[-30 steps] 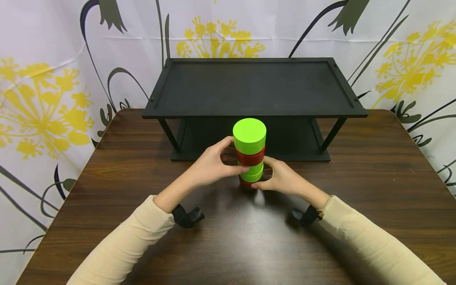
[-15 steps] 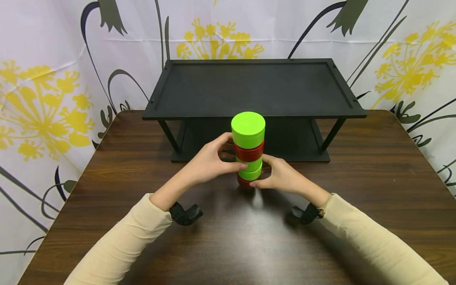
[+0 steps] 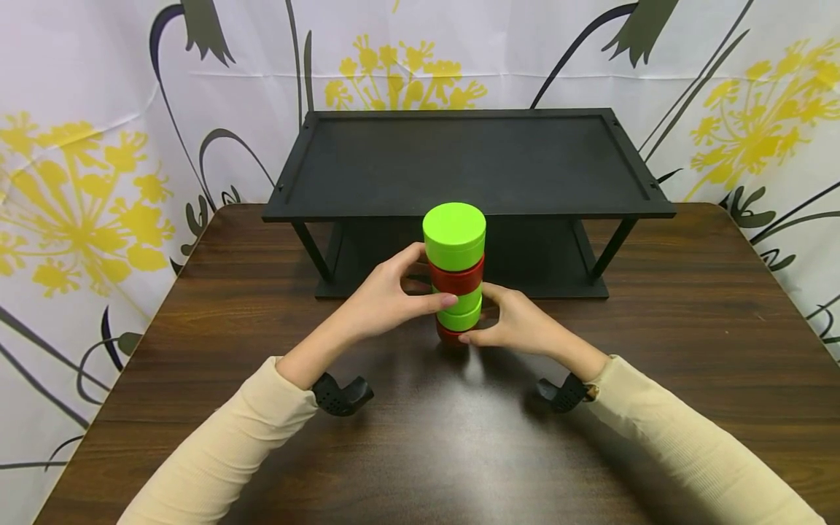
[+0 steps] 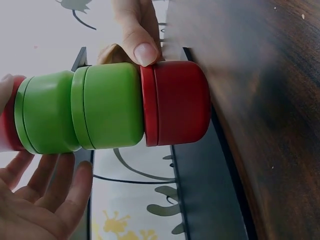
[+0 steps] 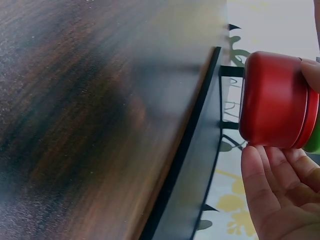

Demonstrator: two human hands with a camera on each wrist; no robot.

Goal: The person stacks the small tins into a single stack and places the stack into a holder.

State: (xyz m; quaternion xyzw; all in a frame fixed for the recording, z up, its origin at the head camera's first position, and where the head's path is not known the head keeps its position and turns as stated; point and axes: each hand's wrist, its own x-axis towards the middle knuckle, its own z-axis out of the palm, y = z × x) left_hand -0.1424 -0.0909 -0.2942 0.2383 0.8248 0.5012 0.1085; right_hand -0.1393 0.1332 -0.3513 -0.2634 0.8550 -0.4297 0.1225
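An upright stack of lidded round jars, green and red, is between my two hands in the head view, in front of a black shelf [image 3: 459, 160]. A green jar [image 3: 454, 230] tops it, with a red jar [image 3: 457, 278] below. My left hand [image 3: 380, 302] grips the upper part from the left, thumb across the front. My right hand [image 3: 521, 321] grips the lowest red jar [image 4: 182, 102] from the right, its thumb near the lid seam. Two green jars [image 4: 112, 105] sit directly above that one. In the right wrist view, wall and shelf show past the jar's base.
The two-level shelf stands at the back of a dark wooden table [image 3: 689, 328], its lower board [image 3: 538, 255] right behind the stack. A patterned curtain [image 3: 558, 44] hangs behind. Black wrist straps [image 3: 343, 396] sit at both cuffs.
The stack has risen a little and shifted slightly left, both hands moving with it. Their grips look the same. In the last half second it has moved only slightly.
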